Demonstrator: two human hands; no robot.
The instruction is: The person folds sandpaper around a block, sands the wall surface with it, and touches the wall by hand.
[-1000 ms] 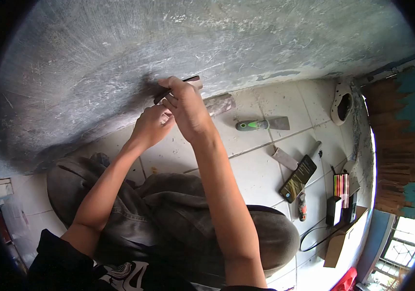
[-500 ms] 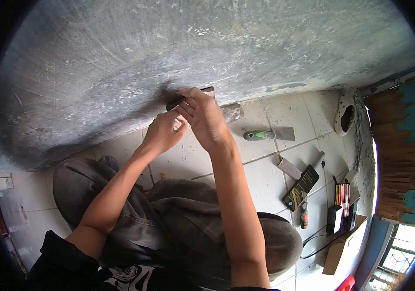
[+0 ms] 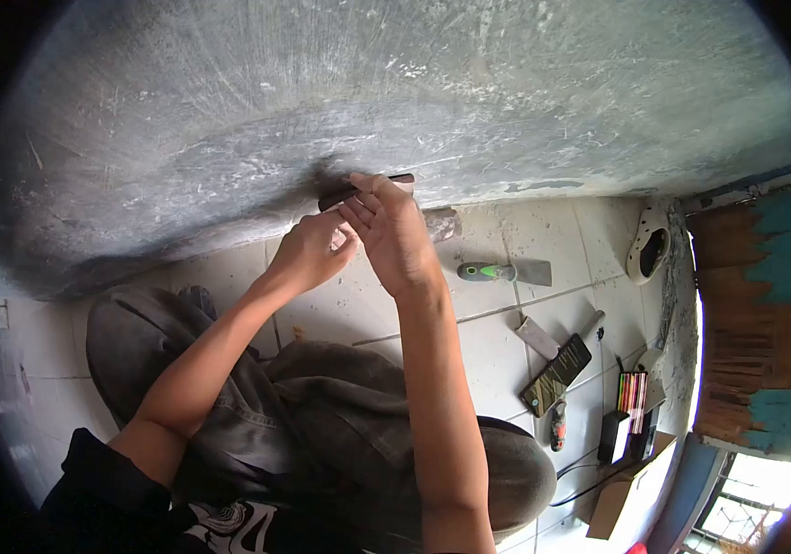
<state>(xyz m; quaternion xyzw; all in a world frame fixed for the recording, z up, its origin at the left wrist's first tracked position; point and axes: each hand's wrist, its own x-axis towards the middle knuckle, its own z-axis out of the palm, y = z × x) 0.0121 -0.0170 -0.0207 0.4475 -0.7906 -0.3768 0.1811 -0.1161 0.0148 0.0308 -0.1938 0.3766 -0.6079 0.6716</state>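
Both hands are at the lower part of a scuffed grey wall (image 3: 229, 120). A dark, thin strip that looks like folded sandpaper (image 3: 336, 198) lies close against the wall, its lighter end showing at the right. My right hand (image 3: 395, 235) grips it, thumb on the upper side and fingers bent beneath. My left hand (image 3: 307, 251) is closed at the strip's left end, fingertips on its lower edge and thumb curled. The face of the strip toward the wall is hidden. A mottled brownish piece (image 3: 443, 224) lies on the floor just right of my right hand.
A putty knife (image 3: 486, 271) with a green-black handle lies on the tiled floor (image 3: 478, 342). Further right are a black phone-like slab (image 3: 557, 377) over another scraper (image 3: 536, 334), an orange-black handle (image 3: 558, 427), a pale clog (image 3: 648, 242) and a cardboard box (image 3: 631, 489).
The view has shifted slightly, so the floor items sit a little further left. Both hands keep hold of the strip at the wall, nearly in the same place.
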